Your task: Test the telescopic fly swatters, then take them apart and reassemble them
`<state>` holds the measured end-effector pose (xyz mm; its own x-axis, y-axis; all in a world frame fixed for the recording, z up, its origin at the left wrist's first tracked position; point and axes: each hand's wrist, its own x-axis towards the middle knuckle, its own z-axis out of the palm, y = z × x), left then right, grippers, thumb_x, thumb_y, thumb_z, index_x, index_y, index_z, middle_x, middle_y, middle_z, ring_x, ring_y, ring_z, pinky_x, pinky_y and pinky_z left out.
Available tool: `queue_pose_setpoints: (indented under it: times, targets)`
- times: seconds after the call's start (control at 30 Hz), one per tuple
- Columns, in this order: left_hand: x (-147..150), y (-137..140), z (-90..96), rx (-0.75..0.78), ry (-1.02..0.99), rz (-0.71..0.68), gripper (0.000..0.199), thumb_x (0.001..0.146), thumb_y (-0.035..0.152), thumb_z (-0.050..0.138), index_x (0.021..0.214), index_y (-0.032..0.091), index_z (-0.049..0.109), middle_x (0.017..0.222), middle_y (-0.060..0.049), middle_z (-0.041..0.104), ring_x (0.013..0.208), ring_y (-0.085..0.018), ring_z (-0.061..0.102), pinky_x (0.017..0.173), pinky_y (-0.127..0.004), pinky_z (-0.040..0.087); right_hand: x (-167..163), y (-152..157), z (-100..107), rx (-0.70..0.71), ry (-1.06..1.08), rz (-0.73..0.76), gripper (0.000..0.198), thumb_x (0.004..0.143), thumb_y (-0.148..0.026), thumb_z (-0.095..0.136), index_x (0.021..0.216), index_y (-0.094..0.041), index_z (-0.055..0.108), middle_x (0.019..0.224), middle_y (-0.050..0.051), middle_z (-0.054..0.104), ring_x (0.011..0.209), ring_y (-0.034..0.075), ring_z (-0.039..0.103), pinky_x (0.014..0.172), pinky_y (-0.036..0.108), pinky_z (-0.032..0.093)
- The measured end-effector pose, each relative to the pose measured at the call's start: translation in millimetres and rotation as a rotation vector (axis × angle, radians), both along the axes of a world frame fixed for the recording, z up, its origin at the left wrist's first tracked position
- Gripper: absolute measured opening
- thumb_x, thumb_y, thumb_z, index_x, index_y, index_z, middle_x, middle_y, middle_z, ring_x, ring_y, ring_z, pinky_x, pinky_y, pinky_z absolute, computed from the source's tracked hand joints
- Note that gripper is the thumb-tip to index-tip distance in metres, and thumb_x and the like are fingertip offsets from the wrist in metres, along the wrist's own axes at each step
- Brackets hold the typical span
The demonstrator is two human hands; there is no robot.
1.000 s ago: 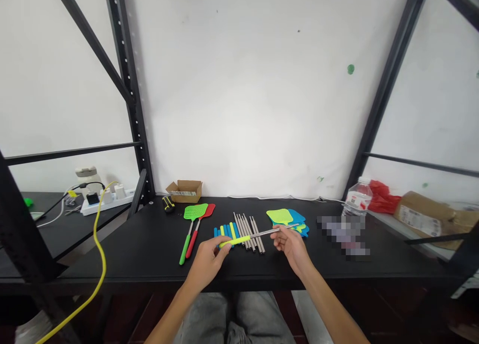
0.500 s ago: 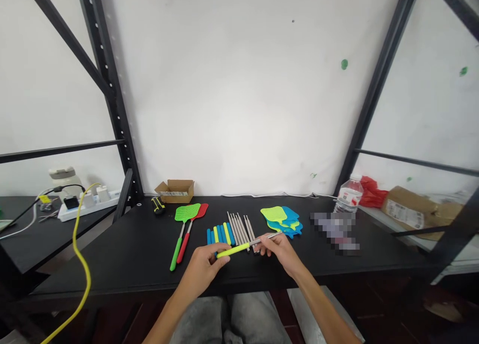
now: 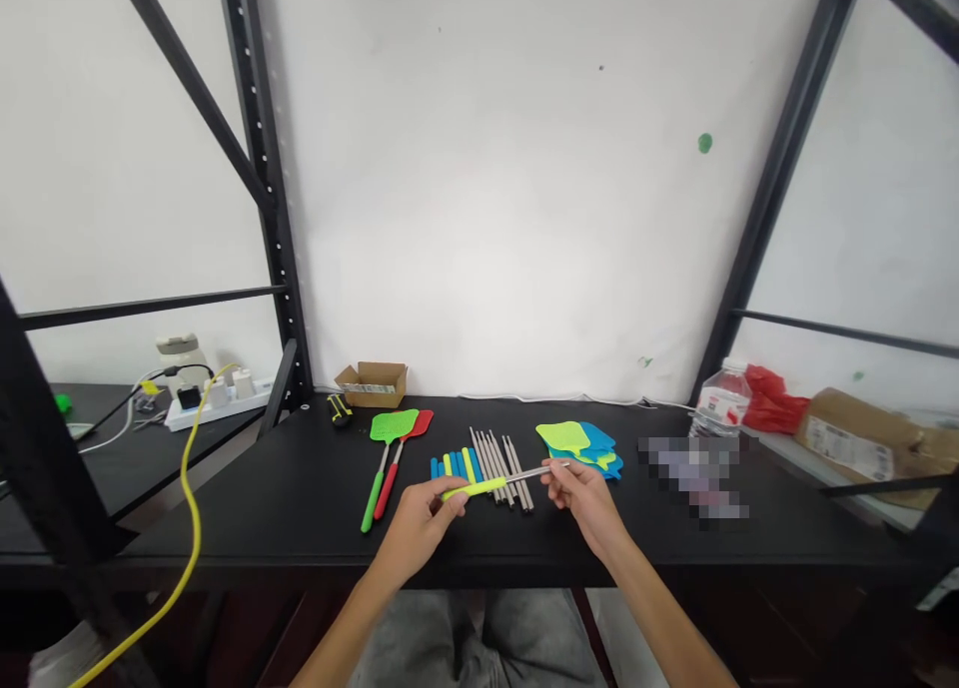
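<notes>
My left hand (image 3: 422, 520) is closed round the yellow handle grip (image 3: 483, 487). A thin metal rod (image 3: 528, 474) runs from the end of that grip, and my right hand (image 3: 582, 500) pinches it near its far end. Just behind, several blue and yellow handle grips (image 3: 454, 465) lie side by side, with a row of metal rods (image 3: 494, 458) to their right. Beyond my right hand sits a pile of yellow and blue fly swatter heads (image 3: 563, 435). Left of the grips lie a green fly swatter (image 3: 394, 426) and a red fly swatter (image 3: 387, 490).
An open cardboard box (image 3: 373, 384) and a black-yellow tape measure (image 3: 340, 410) stand at the back left. To the right are a plastic bottle (image 3: 721, 400), a red bag (image 3: 775, 398) and a blurred patch. A yellow cable (image 3: 191, 488) hangs before the black table (image 3: 277, 498).
The view has turned slightly left, so the scene sits further right. My right hand has slid outward, and more of the metal rod shows between my hands.
</notes>
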<state>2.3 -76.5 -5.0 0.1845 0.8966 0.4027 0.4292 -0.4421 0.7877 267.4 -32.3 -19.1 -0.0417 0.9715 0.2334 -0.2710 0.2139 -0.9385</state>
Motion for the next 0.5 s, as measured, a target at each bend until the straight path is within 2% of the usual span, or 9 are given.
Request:
queue_pose_setpoints:
  times: [0.2, 0.5]
  targets:
    - [-1.2, 1.4, -5.7, 0.025, 0.009, -0.004, 0.039, 0.088, 0.045, 0.052, 0.105, 0.016, 0.072, 0.078, -0.006, 0.071, 0.068, -0.017, 0.061, 0.063, -0.025, 0.045, -0.1, 0.4, -3.3, 0.016, -0.099, -0.006, 0.037, 0.073, -0.051, 0.074, 0.085, -0.016, 0.074, 0.074, 0.008, 0.068, 0.060, 0.013, 0.053, 0.050, 0.025, 0.036]
    - [-1.3, -0.2, -4.7, 0.080, 0.022, 0.024, 0.032, 0.085, 0.041, 0.056, 0.098, 0.019, 0.075, 0.075, -0.004, 0.070, 0.064, -0.016, 0.058, 0.059, -0.024, 0.043, -0.1, 1.7, -3.9, 0.048, -0.247, 0.014, 0.036, 0.076, -0.052, 0.071, 0.085, -0.016, 0.073, 0.070, 0.008, 0.068, 0.058, 0.014, 0.052, 0.051, 0.026, 0.039]
